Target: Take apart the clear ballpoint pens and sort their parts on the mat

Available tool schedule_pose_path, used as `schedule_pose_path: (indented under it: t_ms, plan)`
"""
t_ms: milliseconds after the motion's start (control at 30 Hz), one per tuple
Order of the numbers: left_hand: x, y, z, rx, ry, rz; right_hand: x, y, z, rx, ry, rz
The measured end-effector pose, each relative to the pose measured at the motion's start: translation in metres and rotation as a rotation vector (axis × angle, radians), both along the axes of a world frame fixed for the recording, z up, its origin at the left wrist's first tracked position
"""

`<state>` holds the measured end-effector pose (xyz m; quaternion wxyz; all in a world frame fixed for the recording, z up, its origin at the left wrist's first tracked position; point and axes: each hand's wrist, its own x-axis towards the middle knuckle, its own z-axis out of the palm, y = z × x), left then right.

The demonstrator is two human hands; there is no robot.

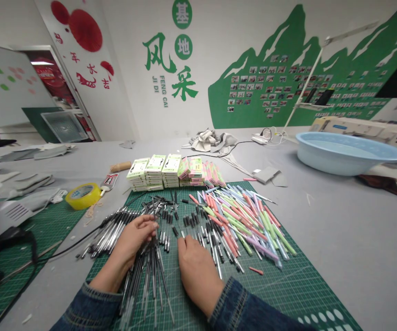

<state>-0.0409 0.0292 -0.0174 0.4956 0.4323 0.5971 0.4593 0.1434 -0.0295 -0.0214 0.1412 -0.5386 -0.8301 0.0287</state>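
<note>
My left hand (138,236) is closed in a pinch over the pens, with a thin dark pen refill upright at its fingertips. Below it, a bundle of long black-and-clear pen refills (153,280) fans out on the green cutting mat (274,294). Close by, my right hand (196,266) is closed, its back toward me; a small pale tip pokes out at the fingers, and the rest of what it holds is hidden. Small black pen caps (191,220) lie between and beyond the hands. Clear pens with black parts (109,234) are heaped on the left.
Colourful pastel pens (243,216) spread over the mat's right. Stacked small boxes (155,172) line its far edge. Yellow tape (83,196) and a machine (2,220) with a black cable stand left. A blue basin (343,158) sits at the right rear, fabric scraps (208,140) at the back.
</note>
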Motion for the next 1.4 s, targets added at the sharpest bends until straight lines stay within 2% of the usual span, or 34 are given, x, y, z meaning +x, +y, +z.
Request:
schedule_pose_path:
  t_ms: [167, 367, 500, 600, 967, 1233, 1400]
  plan:
    - [0.005, -0.005, 0.011, -0.010, -0.069, -0.024, 0.001, -0.005, 0.001, -0.053, -0.026, -0.030]
    - [0.007, -0.009, 0.015, 0.075, -0.201, -0.028, 0.010, -0.001, -0.001, -0.052, 0.280, -0.063]
    - [0.007, -0.012, 0.021, 0.109, -0.270, -0.047, 0.011, 0.001, 0.001, -0.078, 0.478, 0.005]
    - [0.008, -0.015, 0.026, 0.119, -0.343, -0.086, 0.010, 0.002, 0.002, -0.109, 0.536, 0.040]
    - [0.024, -0.032, 0.037, 0.184, -0.458, -0.114, 0.009, 0.001, 0.001, -0.100, 0.463, 0.063]
    - [0.027, -0.033, 0.039, 0.240, -0.358, -0.127, 0.008, 0.001, -0.002, -0.082, 0.424, 0.083]
    - [0.021, -0.035, 0.041, 0.348, -0.215, -0.159, 0.008, 0.001, -0.002, -0.054, 0.393, 0.088]
